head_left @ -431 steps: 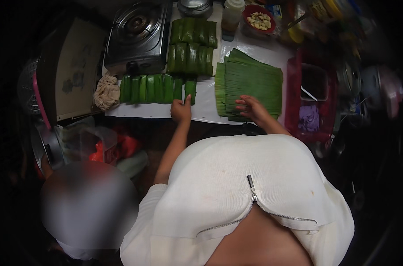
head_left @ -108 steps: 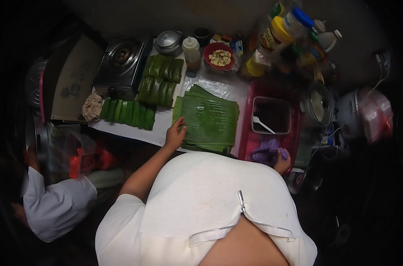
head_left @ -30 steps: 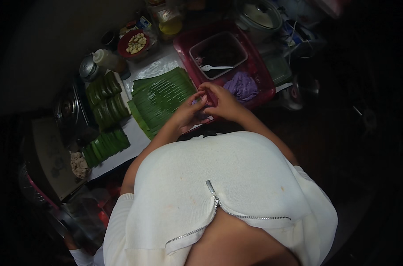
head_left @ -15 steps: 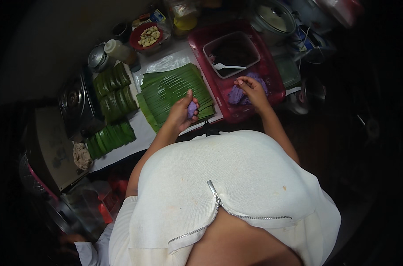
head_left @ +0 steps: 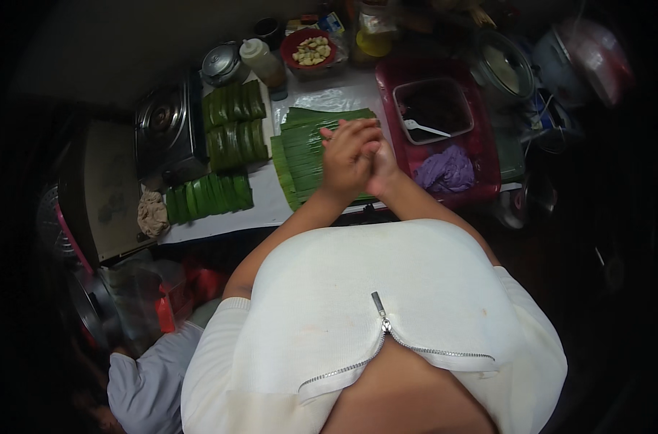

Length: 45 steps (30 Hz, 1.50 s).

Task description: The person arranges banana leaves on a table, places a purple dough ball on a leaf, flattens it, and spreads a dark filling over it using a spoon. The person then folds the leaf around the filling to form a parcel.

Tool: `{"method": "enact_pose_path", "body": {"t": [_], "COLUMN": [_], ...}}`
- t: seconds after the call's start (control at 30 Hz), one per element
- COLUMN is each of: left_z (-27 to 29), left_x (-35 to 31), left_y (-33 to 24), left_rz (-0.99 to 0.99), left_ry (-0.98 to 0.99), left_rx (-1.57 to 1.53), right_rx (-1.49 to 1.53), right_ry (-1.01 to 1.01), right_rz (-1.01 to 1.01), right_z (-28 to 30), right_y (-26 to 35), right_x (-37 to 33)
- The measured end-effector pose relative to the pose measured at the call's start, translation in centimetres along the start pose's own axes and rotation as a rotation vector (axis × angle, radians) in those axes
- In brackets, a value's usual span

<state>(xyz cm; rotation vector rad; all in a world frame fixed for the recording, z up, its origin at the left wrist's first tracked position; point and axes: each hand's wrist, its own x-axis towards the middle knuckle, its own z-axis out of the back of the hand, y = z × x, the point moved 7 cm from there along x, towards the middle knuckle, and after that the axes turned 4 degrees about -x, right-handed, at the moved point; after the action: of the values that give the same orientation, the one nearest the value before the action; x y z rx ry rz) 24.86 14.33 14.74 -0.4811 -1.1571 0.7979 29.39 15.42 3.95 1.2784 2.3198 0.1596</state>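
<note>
My left hand (head_left: 345,165) and my right hand (head_left: 384,172) are pressed together, palm to palm, with fingers overlapping. Whatever lies between the palms is hidden; half a second ago a small piece of purple dough showed in my left hand. Both hands are above a stack of cut green banana leaves (head_left: 298,148). To their right, a larger lump of purple dough (head_left: 446,171) rests in a dark red tray (head_left: 386,81). A clear plastic container (head_left: 399,124) in that tray holds a dark filling (head_left: 434,101) and a white plastic spoon (head_left: 429,129).
Leaf-wrapped parcels (head_left: 236,141) and folded leaf strips (head_left: 207,199) lie left, beside a stove (head_left: 166,126) and a crumpled cloth (head_left: 152,213). Behind are a squeeze bottle (head_left: 265,65), a lidded pot (head_left: 222,64) and a red bowl (head_left: 293,54) of pale pieces. Another person's sleeve (head_left: 155,376) shows lower left.
My right hand has left the dough in the tray and moved left to meet my left hand. The piece of purple dough is now out of sight. The whole view has shifted.
</note>
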Motion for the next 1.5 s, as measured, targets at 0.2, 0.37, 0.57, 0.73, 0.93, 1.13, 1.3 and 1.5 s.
{"method": "enact_pose_path", "body": {"t": [0.2,0.37,0.57,0.73,0.93,1.13,1.3,1.5], "left_z": [1.9,2.0,2.2,0.0,-2.3,-2.7,-3.2,-4.2], "left_x": [-1.8,-2.5,-1.0,-2.7,-6.0,-10.7,-10.6,-10.1], "left_y": [1.8,6.9,3.0,1.1,9.8,11.5,10.3,8.9], "left_rz": [0.163,0.515,0.107,0.011,0.872,1.399,1.398,1.41], "left_ry": [0.092,-0.024,-0.088,0.176,-0.063,-0.148,0.001,0.063], "left_rx": [-0.24,-1.037,-0.09,-0.177,-0.867,-1.223,-1.061,-1.086], "right_rx": [0.298,0.003,0.038,0.321,-0.219,-2.056,-2.356,-2.177], "right_ry": [-0.061,-0.038,0.003,-0.254,-0.087,-0.887,-0.971,-0.913], "right_rz": [-0.175,-0.055,-0.034,-0.111,0.206,0.299,0.042,0.284], "right_z": [-1.5,-2.8,-1.0,0.6,5.2,22.1,22.6,24.6], "right_y": [-1.6,-2.2,-3.8,-1.2,4.3,16.8,15.6,15.7], "right_x": [-0.9,-0.1,0.0,-1.7,-3.5,-13.3,-14.5,-13.7]}}
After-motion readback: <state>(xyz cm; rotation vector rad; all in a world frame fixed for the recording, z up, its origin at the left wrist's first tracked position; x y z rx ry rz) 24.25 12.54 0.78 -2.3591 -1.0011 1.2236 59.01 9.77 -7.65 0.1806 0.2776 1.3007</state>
